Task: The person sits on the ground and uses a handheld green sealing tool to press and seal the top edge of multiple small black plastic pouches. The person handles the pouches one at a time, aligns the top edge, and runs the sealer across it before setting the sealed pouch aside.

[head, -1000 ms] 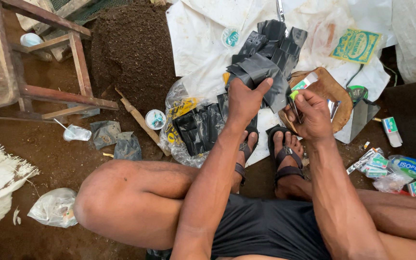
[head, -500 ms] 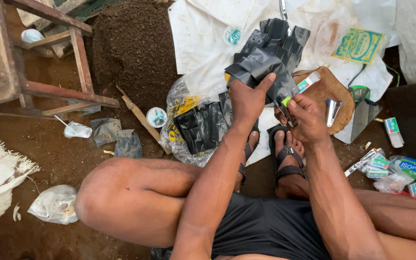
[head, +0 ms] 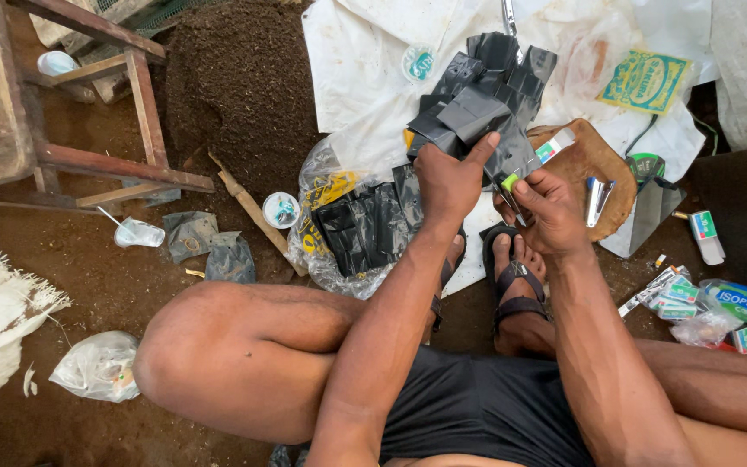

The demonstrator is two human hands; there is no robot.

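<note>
Your left hand clamped black bags, thumb on top, held above white sheet. Your right hand pinched small green stapler against bags' lower edge. Hands close together, nearly touching. More black bags in clear packet lay on floor just left of your left wrist. Wooden board sat right of right hand, metal clip on it. Soil heap lay at sheet's left edge.
</note>
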